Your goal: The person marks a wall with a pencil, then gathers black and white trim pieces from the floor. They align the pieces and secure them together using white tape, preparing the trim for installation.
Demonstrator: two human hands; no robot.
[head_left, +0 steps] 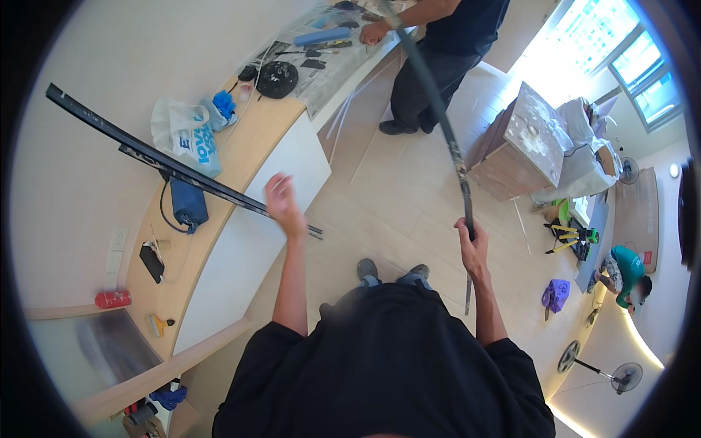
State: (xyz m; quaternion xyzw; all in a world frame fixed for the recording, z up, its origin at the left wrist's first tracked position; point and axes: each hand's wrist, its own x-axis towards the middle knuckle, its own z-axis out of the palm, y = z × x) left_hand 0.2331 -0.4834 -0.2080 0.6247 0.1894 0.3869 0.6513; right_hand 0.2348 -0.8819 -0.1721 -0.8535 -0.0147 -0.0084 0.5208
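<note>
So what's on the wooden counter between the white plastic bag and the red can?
In the head view, between the white plastic bag and the red can lie a dark blue pouch with a black cable, then a black phone-like device.

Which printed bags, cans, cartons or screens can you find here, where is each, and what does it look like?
White plastic carrier bag with blue print: crumpled on the wooden counter.
Small red can: lying by the wall at the counter's near end.
Flat brown cardboard sheet with a red mark: on the floor, far right.
Screens: none visible.
</note>
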